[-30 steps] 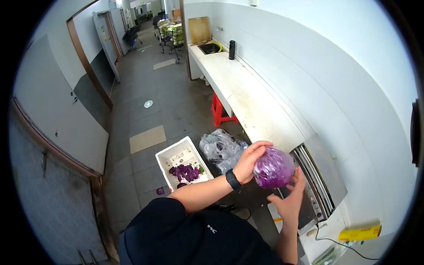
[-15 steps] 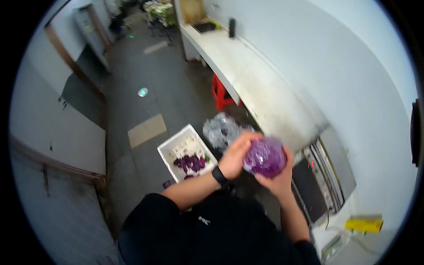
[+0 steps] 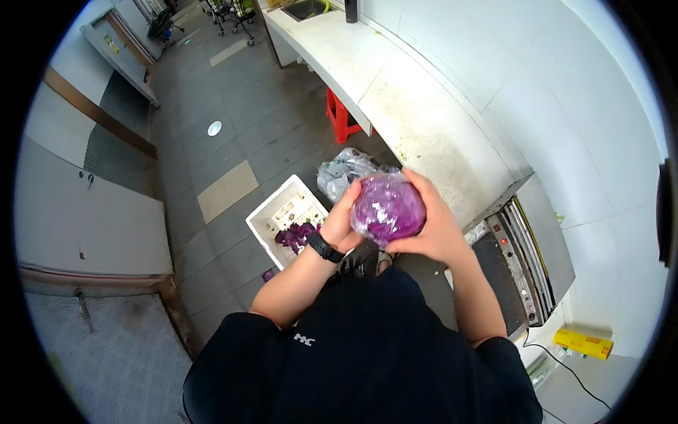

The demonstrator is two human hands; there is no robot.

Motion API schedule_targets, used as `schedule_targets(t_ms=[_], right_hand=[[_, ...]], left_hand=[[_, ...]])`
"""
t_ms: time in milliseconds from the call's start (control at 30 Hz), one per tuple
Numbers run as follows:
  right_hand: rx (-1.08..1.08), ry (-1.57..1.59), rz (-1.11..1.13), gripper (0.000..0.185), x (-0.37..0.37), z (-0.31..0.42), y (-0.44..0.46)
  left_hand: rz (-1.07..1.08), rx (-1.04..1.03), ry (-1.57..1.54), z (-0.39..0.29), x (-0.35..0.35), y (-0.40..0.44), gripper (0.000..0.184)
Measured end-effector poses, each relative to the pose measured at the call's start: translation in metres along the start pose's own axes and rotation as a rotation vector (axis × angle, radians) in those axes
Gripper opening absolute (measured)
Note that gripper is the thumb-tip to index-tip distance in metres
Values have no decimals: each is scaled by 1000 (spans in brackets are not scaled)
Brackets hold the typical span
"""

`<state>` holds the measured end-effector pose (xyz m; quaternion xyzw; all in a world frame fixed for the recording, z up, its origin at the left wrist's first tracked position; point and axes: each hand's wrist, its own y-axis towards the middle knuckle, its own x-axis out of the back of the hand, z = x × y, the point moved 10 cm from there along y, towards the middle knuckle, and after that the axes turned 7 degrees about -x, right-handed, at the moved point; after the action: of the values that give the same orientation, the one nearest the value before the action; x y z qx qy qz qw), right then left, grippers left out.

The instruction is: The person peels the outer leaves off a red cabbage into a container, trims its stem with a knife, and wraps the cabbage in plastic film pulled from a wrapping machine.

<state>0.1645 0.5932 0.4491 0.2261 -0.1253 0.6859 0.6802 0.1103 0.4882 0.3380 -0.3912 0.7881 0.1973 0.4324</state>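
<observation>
Between my two hands is a round purple cabbage [image 3: 388, 208] in shiny clear plastic wrap, held up in front of my chest. My left hand [image 3: 342, 225], with a black watch on its wrist, grips the cabbage's left side. Around its right side curve the fingers and thumb of my right hand [image 3: 432, 225]. Below and to the left, a white foam box [image 3: 263, 225] on the floor contains torn purple leaves [image 3: 296, 236]. A clear plastic bag [image 3: 340, 169] with dark contents lies just beyond the cabbage.
A long white counter [image 3: 417, 120] runs along the right wall. On it at the near right is a metal wrapping machine [image 3: 519, 261] with a small red light, near a yellow box [image 3: 585, 343] and a black cable. A red stool [image 3: 342, 119] stands under the counter.
My hands have brought the cabbage leftward and a little up in view, turning it between them. The head view has shifted and is sharper now.
</observation>
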Motion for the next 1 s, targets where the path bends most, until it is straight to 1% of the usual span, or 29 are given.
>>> schedule_targets(t_ms=[67,100,133,167,200,233,267,300,333,367,400,433,467,500,533,567,600,633,667,700,733,800,833,867,900,933,1000], right_hand=[[-5,17,-3,107,10,-13,9],[-90,190,-49,105,17,-33,15],[-174,363,-92,103,22,-52,21],[-192,464,-122,101,25,-65,26],[-191,475,-122,101,28,-74,31],[-156,390,-132,101,34,-78,36],[-127,308,-141,102,38,-82,38],[-135,321,-143,102,47,-84,42],[-138,221,-68,101,55,-79,48],[-146,118,5,101,58,-80,52],[-165,117,-13,101,60,-90,57],[-88,181,-13,100,57,-93,63],[-18,236,-16,100,59,-92,63],[-101,168,-16,99,63,-98,63],[-182,107,-13,98,66,-105,64],[-222,110,-30,94,71,-115,64],[-237,101,-41,94,81,-126,66],[-279,12,-40,93,90,-143,70],[-317,-76,-34,92,98,-160,76],[-414,-185,-50,93,110,-190,82],[-475,-294,-105,92,130,-220,87],[-570,-520,-203,92,169,-282,91],[-605,-636,-244,94,186,-312,91],[-677,-688,-266,95,201,-341,90],[-747,-740,-286,97,216,-368,89],[-741,-745,-276,97,223,-389,90],[-896,-828,-419,100,253,-429,78]], left_hand=[[-16,44,-77,5,-5,17,56],[-26,-70,7,-2,-10,24,61],[72,-211,105,-12,-26,29,72],[93,-249,262,-12,-30,35,77],[114,-283,419,-13,-33,43,83],[108,-280,429,-10,-29,51,83],[109,-262,362,-5,-25,57,85],[114,-243,295,0,-23,63,87],[112,-230,300,2,-22,69,87],[121,-221,258,4,-23,72,83],[139,-206,208,10,-25,77,79],[109,-219,133,17,-20,85,70],[20,-202,183,25,-10,92,67],[33,-138,101,32,-6,101,57],[47,-79,74,38,-2,109,53],[60,-38,182,41,5,118,53],[70,-10,294,45,11,127,53],[-16,7,535,47,26,136,55],[-106,22,777,45,39,139,57],[-192,15,889,42,48,140,55],[-195,16,885,42,54,138,55],[-191,-10,812,41,76,129,45],[-215,29,845,45,91,119,39],[-226,20,886,44,97,107,35],[-280,28,848,42,102,95,35],[-334,36,812,39,107,82,35],[-423,89,793,34,129,54,32]])
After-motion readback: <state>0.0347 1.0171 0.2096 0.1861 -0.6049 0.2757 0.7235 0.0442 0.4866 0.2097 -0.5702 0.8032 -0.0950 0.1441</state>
